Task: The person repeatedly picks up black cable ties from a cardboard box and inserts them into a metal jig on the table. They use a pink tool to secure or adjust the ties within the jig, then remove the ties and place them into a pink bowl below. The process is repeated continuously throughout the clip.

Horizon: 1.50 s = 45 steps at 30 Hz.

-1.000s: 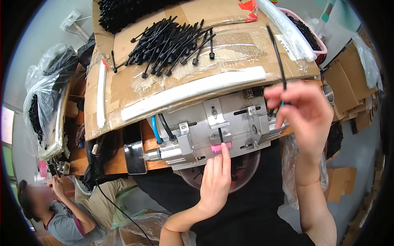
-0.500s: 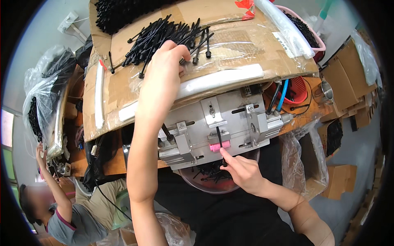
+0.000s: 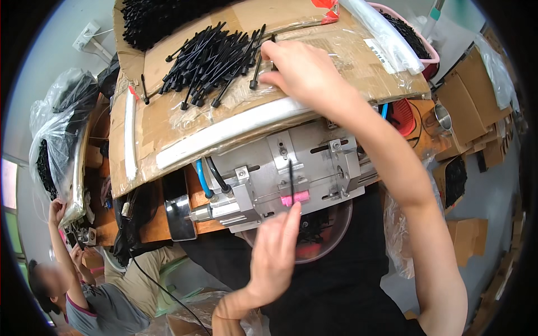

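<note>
My left hand (image 3: 274,252) is at the metal fixture (image 3: 263,157), its fingertips pinched at the lower end of a slim black rod (image 3: 291,179). That rod runs over a pink block (image 3: 301,196) on the fixture's front; its lower end is hidden by my fingers. On the cardboard, my right hand (image 3: 300,64) reaches to the right side of a pile of black headed rods (image 3: 210,64). Its fingers curl round one rod, whose tip (image 3: 273,38) shows above them. Another single rod (image 3: 258,70) lies just left of my fingertips.
Below the fixture is a clear tub (image 3: 342,232) of black pieces. A red basket (image 3: 404,119) and a metal cup (image 3: 443,117) stand at right. A dark phone-like slab (image 3: 180,215) lies on the left. A co-worker (image 3: 106,302) sits at lower left.
My hands have traded places: the left came down from the pile to the fixture, and the right went from the fixture up to the rods. The view has shifted slightly.
</note>
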### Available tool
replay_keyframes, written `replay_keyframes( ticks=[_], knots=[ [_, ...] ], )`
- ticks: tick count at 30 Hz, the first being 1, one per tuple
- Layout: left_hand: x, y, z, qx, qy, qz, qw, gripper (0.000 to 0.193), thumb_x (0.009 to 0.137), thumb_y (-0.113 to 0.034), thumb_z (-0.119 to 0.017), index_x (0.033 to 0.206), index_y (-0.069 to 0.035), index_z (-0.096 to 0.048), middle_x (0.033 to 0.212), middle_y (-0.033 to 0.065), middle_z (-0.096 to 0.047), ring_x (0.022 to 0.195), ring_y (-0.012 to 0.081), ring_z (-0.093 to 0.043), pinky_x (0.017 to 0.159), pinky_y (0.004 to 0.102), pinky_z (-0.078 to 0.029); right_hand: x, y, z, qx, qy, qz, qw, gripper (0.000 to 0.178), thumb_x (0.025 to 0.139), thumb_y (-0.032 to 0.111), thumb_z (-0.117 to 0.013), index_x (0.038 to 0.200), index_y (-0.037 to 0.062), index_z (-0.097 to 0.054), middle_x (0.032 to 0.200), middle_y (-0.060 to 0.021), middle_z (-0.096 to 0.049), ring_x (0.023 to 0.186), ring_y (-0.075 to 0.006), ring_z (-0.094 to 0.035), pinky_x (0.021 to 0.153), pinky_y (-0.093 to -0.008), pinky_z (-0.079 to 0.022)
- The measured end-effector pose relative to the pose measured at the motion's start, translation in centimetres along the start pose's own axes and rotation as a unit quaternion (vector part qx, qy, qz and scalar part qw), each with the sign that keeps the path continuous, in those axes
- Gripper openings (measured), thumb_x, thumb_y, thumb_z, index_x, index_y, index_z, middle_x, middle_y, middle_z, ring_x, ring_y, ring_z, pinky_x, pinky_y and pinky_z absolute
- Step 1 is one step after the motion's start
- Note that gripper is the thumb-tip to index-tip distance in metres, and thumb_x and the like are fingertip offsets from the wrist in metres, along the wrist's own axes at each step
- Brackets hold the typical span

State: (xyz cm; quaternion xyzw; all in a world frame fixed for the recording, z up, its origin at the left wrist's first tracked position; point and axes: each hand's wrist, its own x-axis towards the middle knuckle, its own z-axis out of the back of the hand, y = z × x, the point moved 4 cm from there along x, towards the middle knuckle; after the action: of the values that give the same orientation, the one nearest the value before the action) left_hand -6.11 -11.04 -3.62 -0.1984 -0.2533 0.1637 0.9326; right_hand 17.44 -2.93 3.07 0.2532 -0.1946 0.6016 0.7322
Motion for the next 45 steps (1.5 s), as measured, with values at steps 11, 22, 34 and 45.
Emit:
replay_keyframes(
  ticks=[11, 22, 34, 45],
  knots=[
    [-1.3, -1.0, -5.2, 0.182, 0.062, 0.038, 0.981, 0.069, 0.074, 0.006, -0.06, 0.14, 0.012, -0.041, 0.103, 0.0114, -0.055, 0.087, 0.021, -0.054, 0.08, 0.0291, -0.049, -5.6, -3.3, 7.5, 0.429, -0.009, -0.215, 0.877, 0.019, 0.093, 0.016, -0.066, 0.099, -0.002, -0.066, 0.082, -0.0097, -0.072, 0.066, -0.0107, -0.063, 0.054, -0.023, -0.048],
    [-1.3, -0.5, -5.6, 0.137, 0.091, 0.068, 0.984, 0.075, 0.072, 0.01, -0.057, 0.144, 0.014, -0.033, 0.108, 0.0174, -0.053, 0.096, 0.0297, -0.053, 0.089, 0.0368, -0.047, -16.6, 1.3, 7.5, 0.525, -0.05, -0.245, 0.814, 0.021, 0.083, -0.008, -0.07, 0.102, -0.0013, -0.065, 0.099, -0.0117, -0.07, 0.086, -0.0139, -0.066, 0.066, -0.0243, -0.054],
    [-2.6, -0.6, -0.5, 0.02, 0.039, 0.108, 0.993, 0.072, 0.077, 0.01, -0.062, 0.145, 0.01, -0.037, 0.117, 0.0178, -0.053, 0.1, 0.0313, -0.053, 0.084, 0.0368, -0.049, -23.2, 8.0, -0.7, 0.294, 0.033, -0.049, 0.954, 0.065, 0.074, -0.004, -0.076, 0.135, -0.007, -0.052, 0.072, -0.0086, -0.055, 0.063, -0.0217, -0.056, 0.058, -0.0351, -0.048],
    [2.2, 5.8, 6.4, 0.026, -0.115, 0.124, 0.985, 0.055, 0.083, 0.013, -0.057, 0.136, -0.001, -0.053, 0.104, 0.0168, -0.054, 0.096, 0.033, -0.055, 0.086, 0.0371, -0.046, -14.6, 7.4, 3.8, 0.199, 0.034, 0.058, 0.978, 0.06, 0.072, 0.015, -0.08, 0.127, 0.0, -0.062, 0.093, -0.0083, -0.069, 0.081, -0.0209, -0.068, 0.065, -0.0321, -0.056]
  ],
)
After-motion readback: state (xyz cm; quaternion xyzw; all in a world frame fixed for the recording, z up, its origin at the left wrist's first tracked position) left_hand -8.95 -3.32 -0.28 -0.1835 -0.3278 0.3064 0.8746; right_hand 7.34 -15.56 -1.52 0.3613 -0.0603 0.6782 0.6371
